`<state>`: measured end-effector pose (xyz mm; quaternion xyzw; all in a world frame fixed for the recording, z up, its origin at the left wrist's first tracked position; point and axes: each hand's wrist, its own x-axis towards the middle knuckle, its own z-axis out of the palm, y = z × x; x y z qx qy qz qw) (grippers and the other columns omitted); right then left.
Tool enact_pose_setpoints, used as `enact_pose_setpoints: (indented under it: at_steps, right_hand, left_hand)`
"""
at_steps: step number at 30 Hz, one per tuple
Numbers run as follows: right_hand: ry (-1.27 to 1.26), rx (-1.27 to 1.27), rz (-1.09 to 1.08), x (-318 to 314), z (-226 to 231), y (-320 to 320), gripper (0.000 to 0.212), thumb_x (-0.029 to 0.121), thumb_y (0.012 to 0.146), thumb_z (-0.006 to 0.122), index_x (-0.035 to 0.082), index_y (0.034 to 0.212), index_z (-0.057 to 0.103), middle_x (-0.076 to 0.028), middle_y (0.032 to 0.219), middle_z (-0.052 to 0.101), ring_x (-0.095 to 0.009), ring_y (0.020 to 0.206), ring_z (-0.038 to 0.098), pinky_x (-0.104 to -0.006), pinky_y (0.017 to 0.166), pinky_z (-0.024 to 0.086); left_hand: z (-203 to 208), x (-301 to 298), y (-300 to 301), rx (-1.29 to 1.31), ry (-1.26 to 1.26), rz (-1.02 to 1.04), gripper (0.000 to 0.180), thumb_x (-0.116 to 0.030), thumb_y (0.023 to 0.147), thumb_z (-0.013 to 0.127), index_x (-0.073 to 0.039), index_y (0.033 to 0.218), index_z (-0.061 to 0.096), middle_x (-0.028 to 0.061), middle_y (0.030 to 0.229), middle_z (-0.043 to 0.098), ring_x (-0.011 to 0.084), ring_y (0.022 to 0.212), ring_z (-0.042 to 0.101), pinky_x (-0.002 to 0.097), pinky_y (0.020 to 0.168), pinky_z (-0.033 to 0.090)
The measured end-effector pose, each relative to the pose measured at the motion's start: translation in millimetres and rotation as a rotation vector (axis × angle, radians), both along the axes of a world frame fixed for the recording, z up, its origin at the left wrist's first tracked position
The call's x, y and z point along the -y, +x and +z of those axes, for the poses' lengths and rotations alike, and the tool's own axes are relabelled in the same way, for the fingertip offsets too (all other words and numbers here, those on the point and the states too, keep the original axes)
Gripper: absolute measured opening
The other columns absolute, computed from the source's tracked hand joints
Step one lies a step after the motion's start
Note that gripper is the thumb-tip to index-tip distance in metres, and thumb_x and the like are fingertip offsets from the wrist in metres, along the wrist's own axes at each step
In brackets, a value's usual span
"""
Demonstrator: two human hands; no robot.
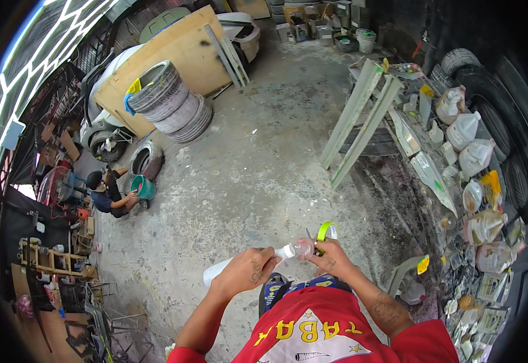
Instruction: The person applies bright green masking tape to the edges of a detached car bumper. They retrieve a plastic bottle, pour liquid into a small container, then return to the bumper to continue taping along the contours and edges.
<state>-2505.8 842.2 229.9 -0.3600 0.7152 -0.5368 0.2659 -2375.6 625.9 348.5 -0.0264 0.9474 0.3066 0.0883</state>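
Observation:
My left hand (249,271) is closed around a white bottle (214,272), tilted so that its narrow white top points right. Against that top is a clear, rounded plastic piece (304,247), like a cap or small cup, pinched by my right hand (330,256). A bright green roll of tape (324,231) hangs at the fingers of the same hand. Beside the roll is a small dark, thin item, too small to name. Both hands are close together in front of my body, above the concrete floor.
To my right, a cluttered bench (439,199) bears plastic jugs (463,130) and long panels. Two metal channels (355,118) lean there. Stacked tires (170,100) stand ahead left by a wooden board (149,72). At left a person (108,196) sits holding a green bucket (143,187).

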Motion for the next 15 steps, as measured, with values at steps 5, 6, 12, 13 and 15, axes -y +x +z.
enact_pose_setpoints:
  at_steps: [5,6,12,13,15]
  right_hand:
    - [-0.053,0.048,0.027,17.0,4.5,-33.3,0.041,0.019,0.086,0.081,0.011,0.126,0.072,-0.013,0.08,0.068,-0.023,0.069,0.063,-0.0343,0.067,0.05]
    - [-0.068,0.051,0.014,18.4,2.8,-34.4,0.042,0.019,0.086,0.081,0.01,0.126,0.071,-0.014,0.08,0.069,-0.022,0.069,0.064,-0.0342,0.067,0.05]
    - [-0.061,0.009,-0.09,27.1,-2.7,-43.1,0.041,0.02,0.087,0.08,0.011,0.126,0.071,-0.014,0.082,0.07,-0.023,0.071,0.065,-0.034,0.068,0.051]
    - [-0.057,0.016,-0.103,27.8,-3.7,-44.2,0.041,0.02,0.087,0.08,0.011,0.126,0.071,-0.014,0.082,0.07,-0.023,0.071,0.065,-0.034,0.068,0.051]
    - [-0.093,-0.028,-0.11,29.8,-4.6,-49.1,0.043,0.02,0.086,0.08,0.011,0.127,0.07,-0.013,0.08,0.069,-0.023,0.07,0.064,-0.0342,0.068,0.05]
  left_hand:
    - [-0.1,11.1,-31.8,0.033,-0.006,0.012,0.026,-0.022,0.1,0.059,0.001,0.089,0.061,0.0255,0.071,0.064,0.0468,0.068,0.064,0.0536,0.06,0.049]
    - [-2.2,13.2,-36.6,0.03,-0.006,0.006,0.027,-0.023,0.1,0.059,0.002,0.089,0.061,0.0255,0.071,0.064,0.0469,0.068,0.064,0.0537,0.06,0.049]
    - [-0.5,23.7,-64.1,0.032,-0.05,-0.05,0.026,-0.021,0.098,0.062,0.002,0.086,0.062,0.0256,0.07,0.063,0.0461,0.067,0.063,0.0521,0.059,0.048]
    - [0.6,24.1,-67.5,0.023,-0.078,-0.062,0.024,-0.019,0.096,0.065,0.002,0.085,0.062,0.0253,0.069,0.063,0.0454,0.065,0.063,0.0504,0.058,0.048]
    - [4.8,25.6,-76.9,0.018,-0.081,-0.075,0.025,-0.02,0.097,0.064,0.002,0.085,0.062,0.0253,0.069,0.063,0.0455,0.065,0.063,0.0507,0.058,0.048]
